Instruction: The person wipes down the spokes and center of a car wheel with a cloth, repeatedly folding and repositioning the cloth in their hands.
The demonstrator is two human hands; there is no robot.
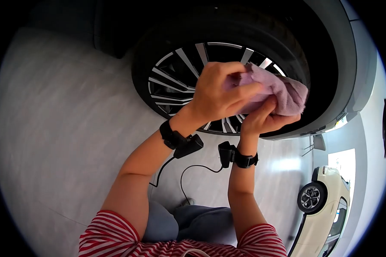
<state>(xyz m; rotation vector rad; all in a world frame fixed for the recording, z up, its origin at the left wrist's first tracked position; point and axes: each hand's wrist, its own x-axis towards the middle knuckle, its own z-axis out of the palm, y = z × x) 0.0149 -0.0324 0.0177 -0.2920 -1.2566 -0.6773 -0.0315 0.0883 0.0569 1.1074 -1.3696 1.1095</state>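
Observation:
A folded light purple cloth (pixel 283 92) is held up between both hands, in front of a car wheel (pixel 176 73). My left hand (pixel 216 92) pinches the cloth's left end between thumb and fingers. Below and to the right, my right hand (pixel 266 119) grips its lower side, with the thumb on the near face and the fingers partly hidden under it. The wheel has a black tyre (pixel 143 70) and black and silver spokes. The cloth and hands cover the right part of the rim, so I cannot tell whether the cloth touches it.
A grey car's wheel arch and body panel (pixel 356 64) curve round the tyre. Black devices with cables are strapped to my left wrist (pixel 173 135) and right wrist (pixel 244 160). A cream car (pixel 321 227) stands on the grey floor (pixel 73 128) at the lower right, with a chair (pixel 317 142) farther back.

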